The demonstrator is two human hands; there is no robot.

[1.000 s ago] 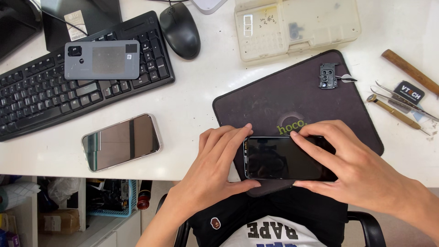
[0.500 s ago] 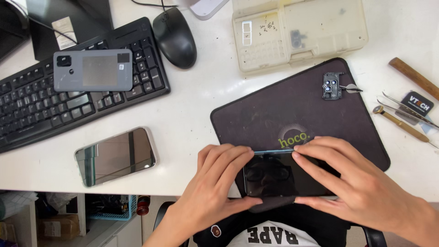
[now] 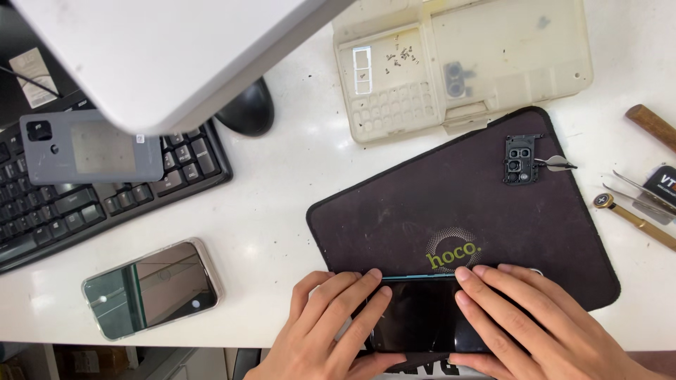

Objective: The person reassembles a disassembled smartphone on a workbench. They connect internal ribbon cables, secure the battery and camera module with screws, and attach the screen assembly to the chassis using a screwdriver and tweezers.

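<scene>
A white surface [image 3: 282, 211] carries a black keyboard [image 3: 84, 204] far left of the grips and a dark mat [image 3: 451, 204] directly beyond them. Past the mat, a beige tray [image 3: 458, 63] holds tiny screws [image 3: 398, 55]. A spare phone [image 3: 149, 287] lies left. Left hand [image 3: 331, 324] and right hand [image 3: 528, 324] clamp the black phone [image 3: 422, 317] by its ends, fingers spread over it, at the mat's near edge.

Brightly lit white desk [image 3: 282, 211]
</scene>
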